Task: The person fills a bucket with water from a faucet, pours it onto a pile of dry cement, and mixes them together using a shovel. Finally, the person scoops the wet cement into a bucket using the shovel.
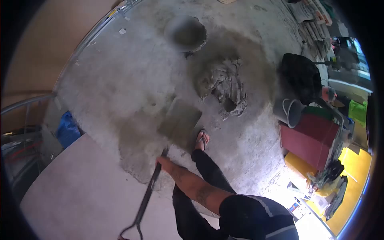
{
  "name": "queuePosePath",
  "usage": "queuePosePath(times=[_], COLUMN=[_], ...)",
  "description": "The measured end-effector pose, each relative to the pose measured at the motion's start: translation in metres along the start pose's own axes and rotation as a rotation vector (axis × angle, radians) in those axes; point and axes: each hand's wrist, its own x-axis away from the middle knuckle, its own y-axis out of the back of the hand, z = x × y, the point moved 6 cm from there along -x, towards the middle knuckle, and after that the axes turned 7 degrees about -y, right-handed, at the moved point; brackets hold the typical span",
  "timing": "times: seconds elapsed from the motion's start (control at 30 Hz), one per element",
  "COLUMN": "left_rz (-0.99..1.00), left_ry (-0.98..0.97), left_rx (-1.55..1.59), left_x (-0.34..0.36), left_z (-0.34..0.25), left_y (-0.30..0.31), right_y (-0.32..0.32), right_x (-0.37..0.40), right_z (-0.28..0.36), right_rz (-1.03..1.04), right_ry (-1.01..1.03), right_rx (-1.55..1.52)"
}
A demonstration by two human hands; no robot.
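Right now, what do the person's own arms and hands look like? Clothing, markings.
Right arm: bare forearm with a dark tattoo, under a black short sleeve with thin pale-grey stripes. Right hand: bare, no glove, no watch visible. Left arm is out of frame.

No lettering, number or brand can be read anywhere. The pale printed sacks or sheets [308, 12] at the top right edge of the grey concrete floor [120, 80] carry dark and red print, too blurred to make out. A small blue-and-white packet [294, 207] at the lower right bears a label, too small to tell. The dark long-handled shovel [149, 192] gripped by the right hand [163, 162] shows no legible marking.
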Motion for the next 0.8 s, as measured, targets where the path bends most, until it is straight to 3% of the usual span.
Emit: queuePosePath(times=[0.03, 0.07, 0.1, 0.13, 0.17, 0.23, 0.33, 0.4, 0.47, 0.53, 0.6, 0.63, 0.67, 0.7, 0.73, 0.8], left_rz=[0.097, 0.035, 0.070, 0.104, 0.183, 0.300, 0.326, 0.299, 0.303, 0.350, 0.361, 0.325, 0.297, 0.261, 0.244, 0.229], left_ry=[-0.046, -0.034, -0.109, -0.201, -0.263, -0.357, -0.366, -0.263, -0.177, -0.040, 0.065, -0.010, 0.038, 0.049, -0.046, -0.036], left_rx=[0.005, 0.171, 0.252, 0.244, 0.271, 0.312, 0.346, 0.280, 0.303, 0.331, 0.343, 0.306, 0.308, 0.321, 0.320, 0.236], left_x=[-0.014, -0.008, 0.010, 0.023, 0.023, 0.029, 0.019, 0.008, -0.016, -0.024, -0.014, 0.000, 0.017, 0.018, 0.062, 0.077], left_z=[-0.039, -0.061, -0.104, -0.146, -0.179, -0.235, -0.249, -0.217, -0.165, -0.086, -0.014, 0.014, 0.035, 0.079, 0.035, 0.043], left_y=[-0.049, -0.103, -0.168, -0.220, -0.253, -0.283, -0.279, -0.258, -0.225, -0.195, -0.159, -0.139, -0.119, -0.097, -0.071, -0.048], right_y=[-0.002, 0.029, 0.050, 0.074, 0.093, 0.117, 0.111, 0.112, 0.148, 0.117, 0.155, 0.167, 0.178, 0.202, 0.221, 0.170], right_x=[-0.021, -0.012, 0.012, -0.029, -0.015, -0.060, -0.060, -0.061, -0.121, 0.019, 0.020, 0.025, 0.034, 0.024, 0.009, 0.128], right_z=[0.051, 0.121, 0.203, 0.250, 0.314, 0.343, 0.342, 0.309, 0.241, 0.212, 0.141, 0.111, 0.078, 0.044, 0.019, 0.054], right_rz=[-0.156, -0.001, 0.190, 0.400, 0.186, 0.027, -0.139, 0.063, -0.050, -0.251, -0.333, -0.333, -0.320, -0.280, -0.233, -0.452], right_ry=[0.215, 0.788, 0.849, 0.378, 0.537, 0.182, 0.180, 0.313, 0.865, 0.879, 0.434, 0.256, 0.075, 0.267, 0.457, -0.025], right_rx=[0.296, 0.760, 0.397, -0.335, 0.505, -0.001, -0.239, 0.008, 0.507, 1.209, 0.696, 0.292, -0.107, 0.181, 0.473, -0.287])
